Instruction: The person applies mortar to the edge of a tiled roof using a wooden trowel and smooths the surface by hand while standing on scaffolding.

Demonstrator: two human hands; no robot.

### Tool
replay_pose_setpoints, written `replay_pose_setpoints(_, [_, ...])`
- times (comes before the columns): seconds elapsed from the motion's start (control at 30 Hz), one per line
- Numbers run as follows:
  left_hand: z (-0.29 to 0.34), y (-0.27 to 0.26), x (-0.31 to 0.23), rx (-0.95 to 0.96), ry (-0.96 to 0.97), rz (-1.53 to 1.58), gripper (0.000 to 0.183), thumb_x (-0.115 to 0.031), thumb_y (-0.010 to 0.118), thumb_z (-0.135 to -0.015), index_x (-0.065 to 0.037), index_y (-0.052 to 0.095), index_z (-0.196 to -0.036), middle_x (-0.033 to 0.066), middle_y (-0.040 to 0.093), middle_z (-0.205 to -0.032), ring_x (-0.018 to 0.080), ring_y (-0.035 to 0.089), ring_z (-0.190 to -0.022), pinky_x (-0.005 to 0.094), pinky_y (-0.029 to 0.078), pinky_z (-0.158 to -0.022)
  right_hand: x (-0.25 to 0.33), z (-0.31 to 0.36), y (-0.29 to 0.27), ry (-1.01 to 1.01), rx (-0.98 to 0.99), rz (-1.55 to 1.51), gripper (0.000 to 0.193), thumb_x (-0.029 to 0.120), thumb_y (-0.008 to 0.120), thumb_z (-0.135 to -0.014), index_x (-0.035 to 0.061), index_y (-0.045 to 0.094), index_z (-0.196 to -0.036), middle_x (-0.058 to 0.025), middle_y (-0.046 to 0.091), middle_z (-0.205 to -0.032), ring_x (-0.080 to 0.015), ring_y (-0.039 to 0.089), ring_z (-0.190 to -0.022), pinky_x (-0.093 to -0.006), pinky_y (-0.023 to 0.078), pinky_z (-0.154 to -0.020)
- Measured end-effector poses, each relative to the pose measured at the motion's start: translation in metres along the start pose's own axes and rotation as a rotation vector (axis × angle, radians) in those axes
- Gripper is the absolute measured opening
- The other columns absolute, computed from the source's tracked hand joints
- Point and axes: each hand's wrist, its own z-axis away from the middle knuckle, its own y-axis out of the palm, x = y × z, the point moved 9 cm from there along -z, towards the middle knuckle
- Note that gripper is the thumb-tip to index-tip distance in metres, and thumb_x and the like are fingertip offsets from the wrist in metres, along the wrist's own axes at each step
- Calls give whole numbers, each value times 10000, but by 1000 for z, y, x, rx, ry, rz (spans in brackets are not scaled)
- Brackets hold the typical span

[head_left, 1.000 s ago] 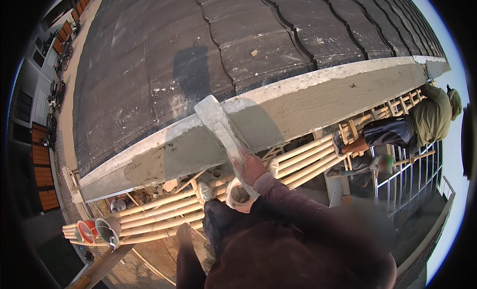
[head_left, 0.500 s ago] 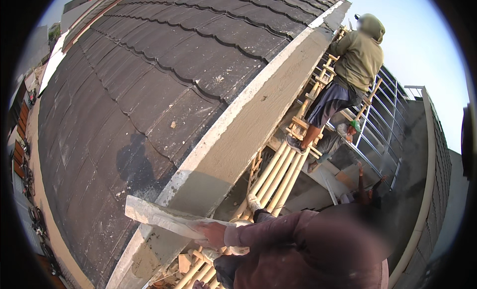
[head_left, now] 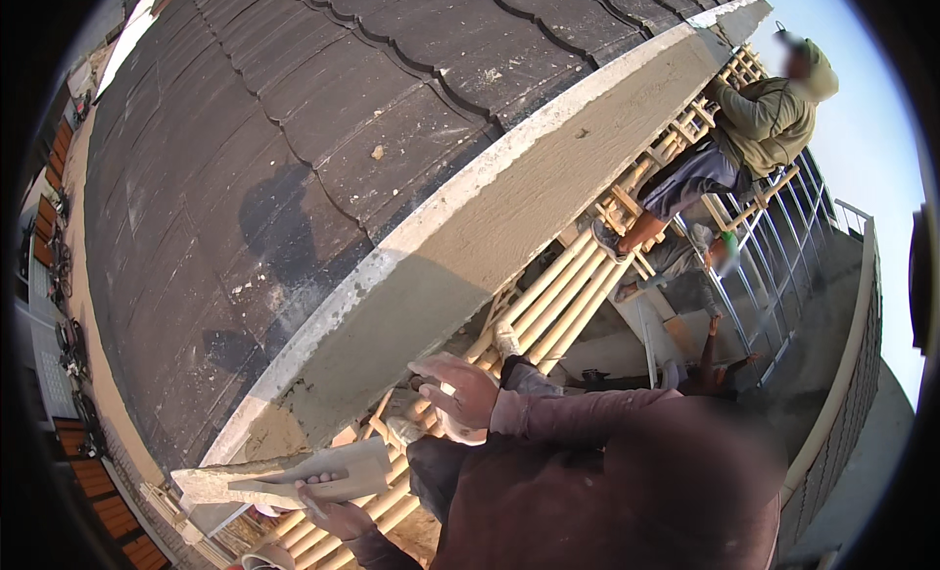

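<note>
At lower left, my left hand (head_left: 328,506) is closed on a pale, mortar-smeared board (head_left: 215,484). The board lies across the lower end of a rendered concrete ledge (head_left: 431,266), its flat face showing above my fingers. My right hand (head_left: 460,392), dusted pale at the fingertips, is beside the ledge's lower edge with fingers and thumb apart. Nothing shows between them. My maroon sleeves reach in from the lower part of the view. The ledge's render is smooth and grey-brown, with a rough whitish upper edge.
Dark roof tiles (head_left: 196,198) slope up beyond the ledge. Bamboo poles (head_left: 563,310) form a scaffold beneath my feet. Upper right, a co-worker in an olive hooded top (head_left: 774,119) stands on it. Others work lower down beside a metal frame (head_left: 783,227). A bucket rim (head_left: 262,562) shows at bottom.
My right hand has let go of the board. My left hand has come up from the bottom edge and now holds it, lower and farther left. The view has shifted.
</note>
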Motion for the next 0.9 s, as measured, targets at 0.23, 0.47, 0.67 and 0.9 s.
replay_pose_setpoints(0.23, [-50,-208,13,-258,339,-542,336,-317,590,-1045,12,603,-1108,100,614,-968,186,620,-787,359,560,-714,-209,39,-130,760,-818,-668,629,450,440,-1077,-29,409,-1484,-226,549,-1400,-317,585,-1237,-421,503,-992])
replay_pose_setpoints(0.47, [-64,-343,95,-419,38,-372,310,-295,689,-979,-20,583,-1076,85,625,-937,191,622,-755,355,534,-645,-206,9,-130,749,-882,-777,876,597,383,-1047,-110,236,-1544,-330,314,-1576,-437,399,-1433,-500,377,-1170])
replay_pose_setpoints(0.67, [-14,-361,117,-539,-293,-547,305,-316,647,-1019,-36,553,-1092,48,602,-769,156,563,-627,302,444,-548,-197,2,-137,809,-938,-734,904,615,401,-1034,-112,232,-1544,-332,334,-1557,-422,426,-1414,-488,380,-1164])
replay_pose_setpoints(0.9, [-9,-415,105,-330,-691,-1632,522,-550,613,-948,-149,619,-1282,146,720,-1022,321,693,-935,444,528,-831,-209,1,-139,781,-907,-663,1004,684,449,-995,-125,218,-1542,-345,320,-1546,-434,432,-1391,-506,399,-1144])
